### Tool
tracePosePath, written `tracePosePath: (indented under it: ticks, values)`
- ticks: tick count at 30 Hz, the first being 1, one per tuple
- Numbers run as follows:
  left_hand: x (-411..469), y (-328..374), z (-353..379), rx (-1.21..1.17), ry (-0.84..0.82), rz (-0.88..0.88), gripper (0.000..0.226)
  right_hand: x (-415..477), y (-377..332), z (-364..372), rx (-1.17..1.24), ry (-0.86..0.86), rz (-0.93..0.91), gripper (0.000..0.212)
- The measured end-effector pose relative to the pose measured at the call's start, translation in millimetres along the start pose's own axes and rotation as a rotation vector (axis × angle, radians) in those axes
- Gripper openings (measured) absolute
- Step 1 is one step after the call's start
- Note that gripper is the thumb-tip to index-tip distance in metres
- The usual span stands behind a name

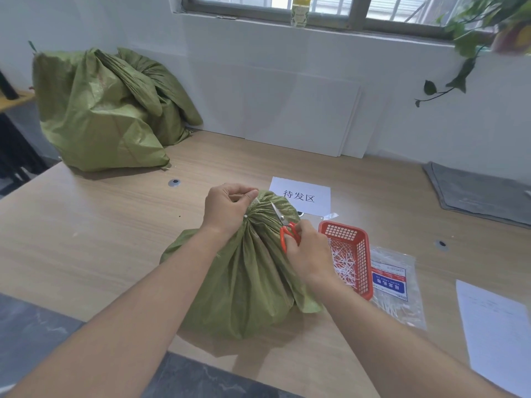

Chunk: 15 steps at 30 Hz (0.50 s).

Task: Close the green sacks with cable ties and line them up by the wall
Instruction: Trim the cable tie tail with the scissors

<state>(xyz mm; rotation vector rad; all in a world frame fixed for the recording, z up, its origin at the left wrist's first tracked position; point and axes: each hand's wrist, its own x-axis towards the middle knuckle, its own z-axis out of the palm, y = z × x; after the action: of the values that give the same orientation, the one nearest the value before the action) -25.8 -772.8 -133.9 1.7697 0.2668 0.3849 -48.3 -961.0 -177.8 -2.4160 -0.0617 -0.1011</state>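
On the bench [115,225], well away from the wall [230,61], sits the green sack [244,277], whose top the left hand [227,208] pinches tight while the right hand [309,251] grips red scissors [283,222], probably to snip the cable tie's spare end [255,200].

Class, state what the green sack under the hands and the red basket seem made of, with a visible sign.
Green sack: probably woven plastic, slight sheen; fine weave and stiff creases show. Red basket: likely moulded plastic, smooth; even grid of holes.
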Motion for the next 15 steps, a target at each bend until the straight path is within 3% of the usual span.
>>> tracePosePath:
  ticks: [7,15]
  values:
    - [-9.9,4.0,35.3,-0.052,-0.12,-0.021,0.007,10.8,29.9,-8.7,0.524,0.066,0.388,0.018]
    - [-34.7,7.1,100.1,-0.105,-0.261,-0.087,0.005,0.9,83.7,-18.4,0.683,0.153,0.51,0.008]
